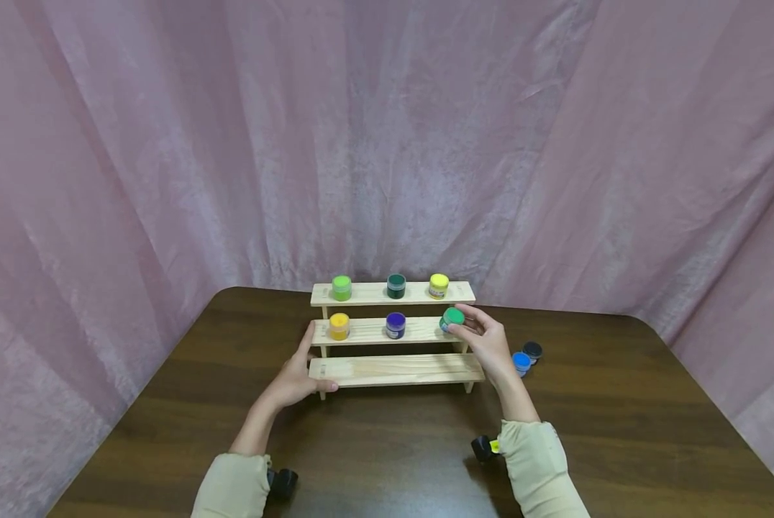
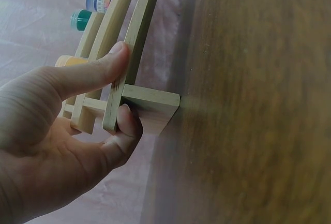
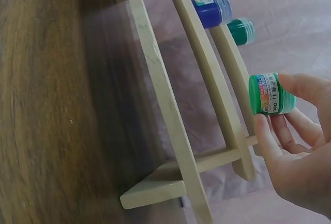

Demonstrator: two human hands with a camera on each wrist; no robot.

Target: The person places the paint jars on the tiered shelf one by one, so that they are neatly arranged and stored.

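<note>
A three-step wooden rack [image 1: 396,370] stands on the table. My left hand [image 1: 293,380] grips the left end of its lowest board, thumb [image 2: 116,61] on the top face and a finger curled beneath. With thumb and fingers my right hand [image 1: 490,347] pinches a green paint jar [image 1: 452,319] at the right end of the middle board. In the right wrist view that jar [image 3: 270,94] appears held off the board. An orange-yellow jar [image 1: 339,326] and a purple jar [image 1: 395,326] sit on the middle board. No jar is on the lowest board.
Light green [image 1: 342,288], dark green [image 1: 396,286] and yellow jars [image 1: 439,286] line the top board. Right of the rack, a blue jar [image 1: 521,363] and a black jar [image 1: 532,351] stand on the brown table [image 1: 387,446]. A pink curtain [image 1: 387,144] hangs behind.
</note>
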